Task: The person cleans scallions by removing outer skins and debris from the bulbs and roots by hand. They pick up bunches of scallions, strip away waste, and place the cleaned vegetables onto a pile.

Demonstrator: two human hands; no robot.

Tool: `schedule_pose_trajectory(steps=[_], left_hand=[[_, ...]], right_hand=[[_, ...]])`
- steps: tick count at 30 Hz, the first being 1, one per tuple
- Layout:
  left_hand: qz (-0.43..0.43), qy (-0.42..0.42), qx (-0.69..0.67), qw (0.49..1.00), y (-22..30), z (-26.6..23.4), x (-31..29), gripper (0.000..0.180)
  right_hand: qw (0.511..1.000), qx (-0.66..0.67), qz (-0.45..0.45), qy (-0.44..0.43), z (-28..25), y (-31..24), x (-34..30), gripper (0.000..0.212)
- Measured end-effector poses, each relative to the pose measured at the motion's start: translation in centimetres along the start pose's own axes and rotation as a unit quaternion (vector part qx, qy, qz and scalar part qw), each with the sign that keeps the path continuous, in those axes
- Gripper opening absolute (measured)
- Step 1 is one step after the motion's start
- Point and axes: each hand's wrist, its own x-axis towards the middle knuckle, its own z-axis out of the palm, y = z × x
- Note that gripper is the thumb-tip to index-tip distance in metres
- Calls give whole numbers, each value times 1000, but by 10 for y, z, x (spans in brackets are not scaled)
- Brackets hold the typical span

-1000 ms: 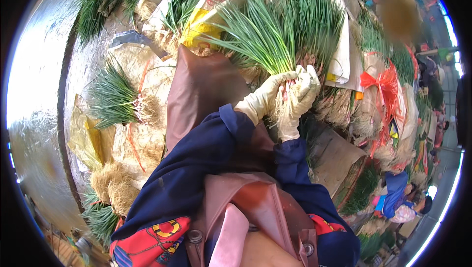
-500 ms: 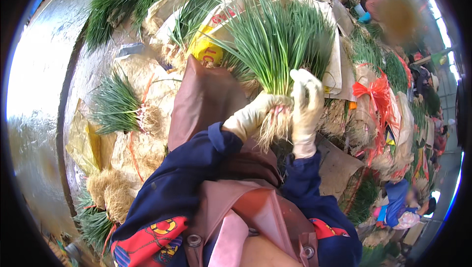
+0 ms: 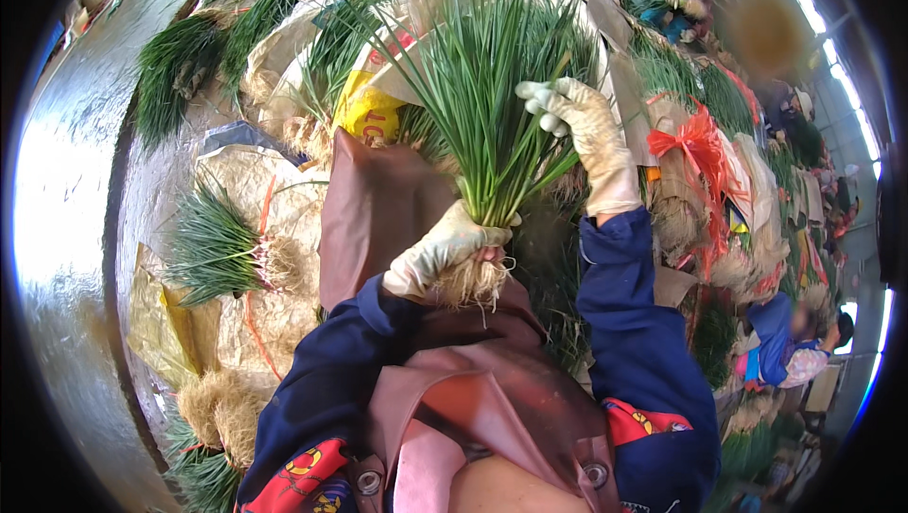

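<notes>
My left hand [image 3: 452, 246], in a pale glove, is closed around the lower stems of a bunch of spring onions [image 3: 482, 106]. The green leaves fan upward and away from me, while the pale roots [image 3: 470, 283] hang below my fist. Beside the right edge of the leaves is my gloved right hand [image 3: 582, 130]. Its fingers are loosely bent and apart, pointing left toward the leaves, with nothing visible held in them. One or two stems lean out to the right below those fingers.
A smaller spring onion bunch [image 3: 222, 253] lies on brown sheeting at the left. Root bundles [image 3: 222, 409] sit nearer me. A yellow printed sack [image 3: 364, 106] is ahead, red plastic strips [image 3: 700, 158] hang at the right, and other people [image 3: 780, 343] are farther right.
The bunch has come lower and slightly left in my left hand. My right hand has moved up from beside the stems to the leaves, and its fingers have swung leftward.
</notes>
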Motion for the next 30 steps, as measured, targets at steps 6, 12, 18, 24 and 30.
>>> schedule_pose_trajectory(steps=[6,12,18,24,30], left_hand=[[-48,95,312,944,43,-45,-38,17],[125,236,860,435,110,-69,-77,22],[133,257,933,213,79,-138,-92,8],[143,179,955,187,65,-123,-120,9],[141,209,949,189,57,-128,-121,11]], right_hand=[[982,-110,-79,131,-58,23,-37,20],[729,-643,207,108,-199,58,-94,34],[880,-413,-27,232,-244,87,-106,35],[956,-251,-127,77,-49,10,-67,25],[914,-326,-206,-127,118,12,-25,23]])
